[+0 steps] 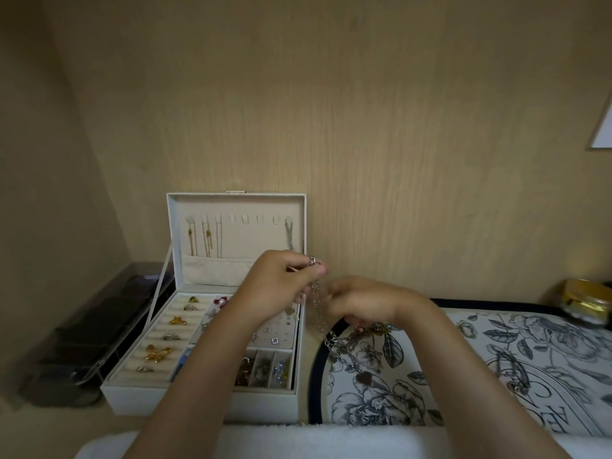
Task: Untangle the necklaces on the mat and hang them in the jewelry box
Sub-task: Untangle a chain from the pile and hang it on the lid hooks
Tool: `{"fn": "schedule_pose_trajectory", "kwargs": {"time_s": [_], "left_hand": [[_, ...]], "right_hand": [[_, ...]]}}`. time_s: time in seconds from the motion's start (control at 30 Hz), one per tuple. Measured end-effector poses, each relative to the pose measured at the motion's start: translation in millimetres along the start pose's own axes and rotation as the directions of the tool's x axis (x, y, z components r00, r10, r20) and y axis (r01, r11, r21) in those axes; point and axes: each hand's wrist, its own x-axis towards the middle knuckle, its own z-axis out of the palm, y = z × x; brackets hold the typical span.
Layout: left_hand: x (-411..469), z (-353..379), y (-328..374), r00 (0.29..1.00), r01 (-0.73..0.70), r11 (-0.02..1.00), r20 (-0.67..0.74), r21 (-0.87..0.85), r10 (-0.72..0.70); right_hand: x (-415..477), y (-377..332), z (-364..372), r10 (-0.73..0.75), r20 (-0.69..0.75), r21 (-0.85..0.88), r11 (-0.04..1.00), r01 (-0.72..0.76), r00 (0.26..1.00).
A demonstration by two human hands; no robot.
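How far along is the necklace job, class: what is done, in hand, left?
Done: four necklaces hang in the jewelry box lid. In hand: the left hand pinches a silver chain upward while the right hand grips the tangle on the mat. Left: that tangle, and another piece further right.

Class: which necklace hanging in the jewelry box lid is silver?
The silver chain necklace on the far-right hook; the three gold chain necklaces hang on the left hooks.

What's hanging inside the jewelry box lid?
Three gold necklaces hang at the left, one silver necklace at the far right; the middle hooks are bare. The left hand hides the silver one's bottom.
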Motion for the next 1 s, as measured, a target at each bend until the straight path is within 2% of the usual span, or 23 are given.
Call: {"fn": "schedule_pose_trajectory", "kwargs": {"time_s": [0.07,0.2,0.33,0.4,0.53,0.6,0.67,0.8,0.93,1.0], "left_hand": [[0.5,-0.4,1.9,0.999,-0.018,1.000,-0.031,-0.023,0.018],[0.6,-4.1,-0.6,0.999,-0.030,0.999,-0.042,-0.042,0.028],[-3.4,-4.4,-3.2,0.998,0.017,0.999,0.063,0.041,-0.020],[-4.8,0.9,-2.5,0.991,0.038,0.999,0.129,0.023,-0.041],[-5.0,9.4,-4.8,0.968,0.103,0.995,0.231,-0.014,-0.097],[-7.0,10.7,-5.2,0.964,0.089,0.996,0.250,0.011,-0.089],[-8.1,11.0,-4.6,0.972,0.052,0.999,0.228,0.000,-0.051],[-4.1,6.3,-6.3,0.997,-0.001,1.000,0.083,0.020,-0.001],[-2.9,-0.2,-2.7,0.999,-0.037,0.998,-0.038,0.043,0.039],[-2.5,-3.0,0.1,0.997,-0.035,0.999,-0.074,0.023,0.036]], "right_hand": [[2.6,1.1,8.2,-0.001,0.046,-0.121,0.993,0.006,0.999],[0.6,-1.6,2.2,0.013,-0.030,-0.158,0.987,-0.017,0.999],[-10.3,-10.5,-13.2,-0.060,-0.087,0.004,0.998,0.060,0.994],[-13.4,-14.5,-17.2,-0.128,-0.151,0.074,0.987,0.140,0.980],[-16.6,-21.0,-20.0,-0.228,-0.327,0.136,0.949,0.284,0.917],[-16.1,-22.3,-19.2,-0.251,-0.398,0.156,0.929,0.334,0.883],[-13.8,-22.2,-18.0,-0.252,-0.454,0.151,0.924,0.353,0.855],[-6.6,-18.3,-16.6,-0.201,-0.543,0.154,0.930,0.333,0.815],[0.0,-11.8,-10.9,-0.157,-0.479,0.161,0.951,0.262,0.863],[1.4,-11.0,-7.6,-0.159,-0.425,0.217,0.938,0.271,0.891]]}}
